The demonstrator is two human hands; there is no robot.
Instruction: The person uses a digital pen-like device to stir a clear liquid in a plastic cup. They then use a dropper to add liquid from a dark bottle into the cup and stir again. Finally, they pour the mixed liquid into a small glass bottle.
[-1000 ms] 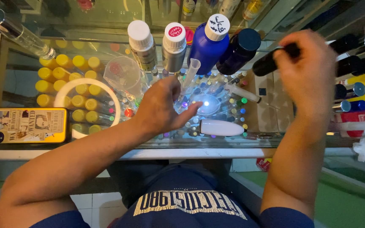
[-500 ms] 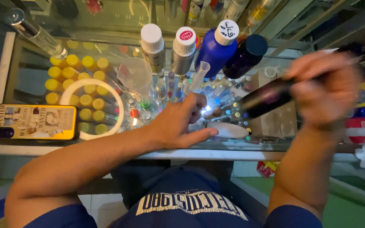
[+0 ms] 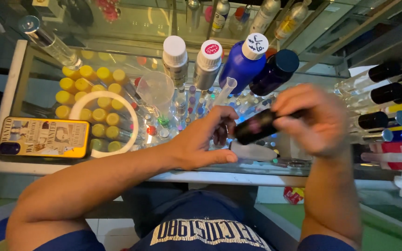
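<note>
Left hand: left hand (image 3: 205, 139) on the glass table (image 3: 5, 107) near edge, fingers curled round sth small, can't tell what.
Right hand: right hand (image 3: 315, 118) (blurred) gripping dark bottle (image 3: 257, 126) at its right end.
Bottle axis: lying near-horizontal, free end pointing left twd left fingertips.
Beyond: blue bottle (image 3: 240, 62), white-capped bottle (image 3: 177, 58) upright.
Far left: phone (image 3: 43, 137) flat.
</note>
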